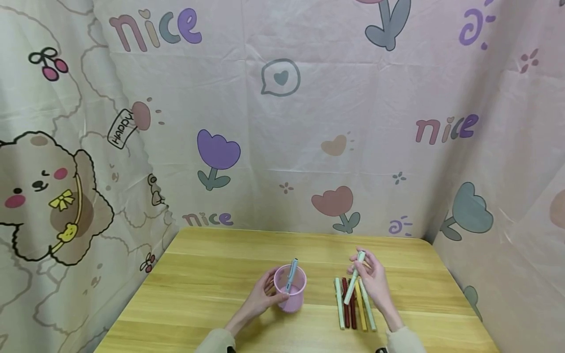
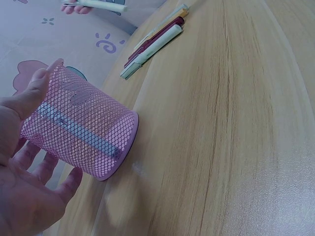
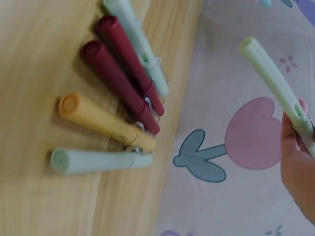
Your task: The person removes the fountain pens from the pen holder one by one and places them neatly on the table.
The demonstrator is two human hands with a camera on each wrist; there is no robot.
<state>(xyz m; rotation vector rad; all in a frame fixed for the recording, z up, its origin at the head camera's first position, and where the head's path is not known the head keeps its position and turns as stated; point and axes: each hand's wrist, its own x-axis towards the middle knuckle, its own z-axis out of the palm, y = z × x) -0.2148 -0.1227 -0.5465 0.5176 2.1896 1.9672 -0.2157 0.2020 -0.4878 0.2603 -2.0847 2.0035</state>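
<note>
My left hand (image 1: 270, 292) grips a pink mesh cup (image 1: 290, 290) that stands upright on the wooden table (image 1: 207, 279). The thumb lies on the cup's rim (image 2: 42, 81) and the fingers wrap its far side. A light blue pen (image 1: 292, 274) leans inside the pink mesh cup (image 2: 83, 130). My right hand (image 1: 368, 274) holds a pale green pen (image 1: 354, 279) slanted above the table, pinching its clip end (image 3: 300, 115). Under that hand several capped pens (image 1: 353, 306) lie side by side: pale green, dark red (image 3: 120, 73) and yellow (image 3: 101, 122).
Patterned cloth (image 1: 282, 122) hangs as walls behind the table and on both sides, close to its edges. The row of pens (image 2: 152, 44) lies to the right of the cup. Bare wood stretches to the left of the cup and along the front edge.
</note>
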